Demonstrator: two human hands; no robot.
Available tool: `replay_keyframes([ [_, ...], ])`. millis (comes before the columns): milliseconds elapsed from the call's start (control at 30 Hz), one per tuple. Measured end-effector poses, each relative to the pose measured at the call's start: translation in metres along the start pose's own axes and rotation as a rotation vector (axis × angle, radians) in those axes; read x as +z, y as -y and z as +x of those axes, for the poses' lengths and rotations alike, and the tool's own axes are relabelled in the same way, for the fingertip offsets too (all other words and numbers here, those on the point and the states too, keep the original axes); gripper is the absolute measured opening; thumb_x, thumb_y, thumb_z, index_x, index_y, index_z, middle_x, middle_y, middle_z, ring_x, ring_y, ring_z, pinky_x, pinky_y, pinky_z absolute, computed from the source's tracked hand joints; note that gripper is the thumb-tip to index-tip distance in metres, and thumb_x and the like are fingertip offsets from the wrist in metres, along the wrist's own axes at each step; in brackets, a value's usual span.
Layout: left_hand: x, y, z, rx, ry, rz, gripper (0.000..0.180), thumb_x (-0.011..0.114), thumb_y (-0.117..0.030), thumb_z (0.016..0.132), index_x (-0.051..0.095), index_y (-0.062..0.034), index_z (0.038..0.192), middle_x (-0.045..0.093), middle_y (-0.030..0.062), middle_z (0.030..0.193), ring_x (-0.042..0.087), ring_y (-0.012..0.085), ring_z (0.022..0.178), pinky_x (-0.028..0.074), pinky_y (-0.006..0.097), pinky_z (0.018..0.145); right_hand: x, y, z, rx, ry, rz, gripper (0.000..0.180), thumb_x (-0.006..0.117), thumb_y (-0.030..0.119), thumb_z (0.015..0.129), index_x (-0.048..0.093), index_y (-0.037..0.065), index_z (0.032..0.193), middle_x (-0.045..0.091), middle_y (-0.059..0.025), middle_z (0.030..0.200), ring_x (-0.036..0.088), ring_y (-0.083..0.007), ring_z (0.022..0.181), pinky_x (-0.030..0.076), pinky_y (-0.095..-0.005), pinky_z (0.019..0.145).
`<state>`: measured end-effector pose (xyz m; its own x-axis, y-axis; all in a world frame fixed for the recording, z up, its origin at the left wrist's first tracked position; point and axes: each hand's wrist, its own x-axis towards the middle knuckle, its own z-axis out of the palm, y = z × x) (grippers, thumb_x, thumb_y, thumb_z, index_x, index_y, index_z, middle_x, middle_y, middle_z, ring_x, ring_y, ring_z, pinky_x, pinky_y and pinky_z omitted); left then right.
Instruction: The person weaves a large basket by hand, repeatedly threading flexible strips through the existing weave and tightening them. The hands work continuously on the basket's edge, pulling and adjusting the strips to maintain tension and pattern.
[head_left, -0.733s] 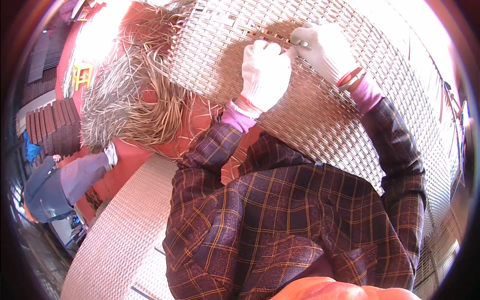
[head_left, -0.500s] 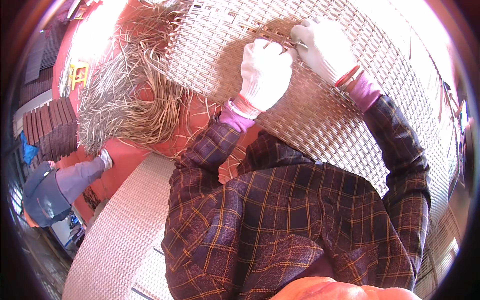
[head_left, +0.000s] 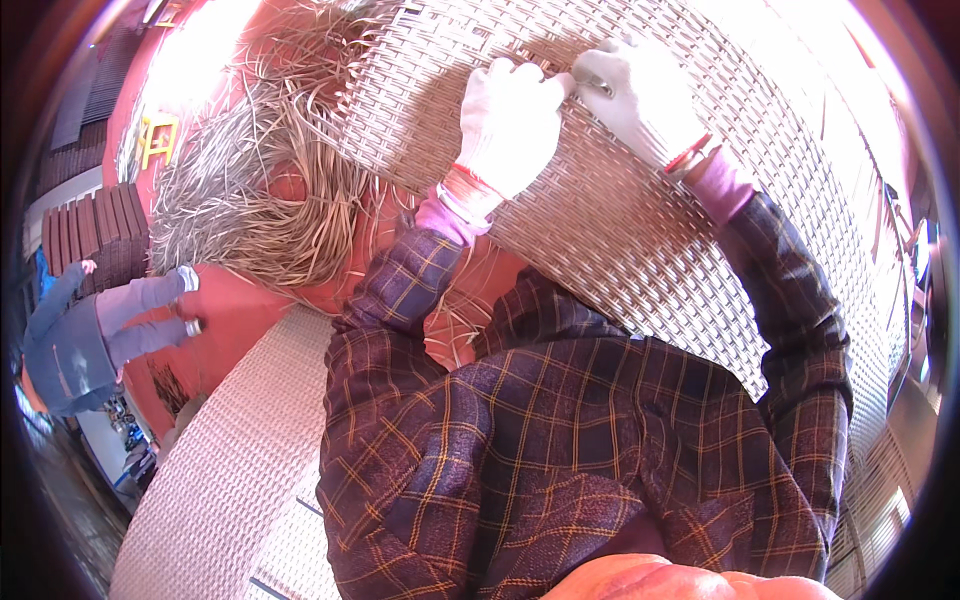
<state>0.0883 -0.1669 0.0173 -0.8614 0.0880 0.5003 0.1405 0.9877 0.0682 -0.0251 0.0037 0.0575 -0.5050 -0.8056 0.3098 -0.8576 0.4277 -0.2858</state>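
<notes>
Both my hands wear white knit gloves and work close together over a large panel of woven flat strips [head_left: 625,215], near its far part. My left hand [head_left: 510,125] is closed, its knuckles up and fingertips curled down against the weave. Just to its right, my right hand [head_left: 640,100] is curled with thumb and fingers pinched, and its fingertips almost meet the left's. What the pinched fingers hold is too small and bright to make out. Slots in the weave [head_left: 540,60] show just beyond the left fingertips.
A heap of loose pale strips [head_left: 290,200] lies on the red floor [head_left: 240,310] to the left. Another woven piece [head_left: 225,450] stands at lower left. Farther left are a yellow stool [head_left: 158,140], stacked brown panels [head_left: 95,235] and a walking person [head_left: 80,345].
Both hands have shifted slightly left and away from me along the weave, the left one more. At the far left, the other person has moved, with both legs now showing.
</notes>
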Motion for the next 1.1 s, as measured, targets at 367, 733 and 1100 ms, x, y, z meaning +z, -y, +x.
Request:
replay_keyframes([
  [367, 0.004, 0.004, -0.012, -0.007, -0.105, 0.004, 0.02, 0.071, -0.017, 0.09, 0.08, -0.0182, 0.107, 0.065, 0.0024, 0.084, 0.064, 0.0241, 0.082, 0.051, 0.041, 0.075, 0.01, -0.007, 0.032, -0.12, 0.06, -0.138, 0.008, 0.076, 0.016, 0.089, 0.076, 0.009, 0.093, 0.074, -0.0114, 0.093, 0.073, -0.0342, 0.093, 0.059, -0.0472, 0.083],
  [733, 0.021, 0.118, 0.027, 0.161, 0.089, -0.208, 0.026, 0.068, -0.021, 0.094, 0.081, -0.014, 0.116, 0.08, 0.0054, 0.116, 0.073, 0.0261, 0.112, 0.057, 0.041, 0.101, 0.014, -0.008, 0.026, -0.132, -0.037, -0.044, 0.005, 0.074, 0.014, 0.089, 0.071, 0.01, 0.087, 0.071, -0.0068, 0.088, 0.07, -0.0297, 0.092, 0.056, -0.0439, 0.082],
  [1100, -0.008, 0.111, 0.065, 0.245, 0.327, -0.307, 0.023, 0.068, -0.019, 0.087, 0.08, -0.006, 0.102, 0.078, 0.0162, 0.095, 0.075, 0.0364, 0.092, 0.06, 0.047, 0.083, 0.016, -0.008, 0.026, -0.156, -0.052, -0.096, 0.008, 0.075, 0.016, 0.088, 0.07, 0.011, 0.086, 0.069, -0.0067, 0.086, 0.069, -0.0286, 0.087, 0.056, -0.0432, 0.081],
])
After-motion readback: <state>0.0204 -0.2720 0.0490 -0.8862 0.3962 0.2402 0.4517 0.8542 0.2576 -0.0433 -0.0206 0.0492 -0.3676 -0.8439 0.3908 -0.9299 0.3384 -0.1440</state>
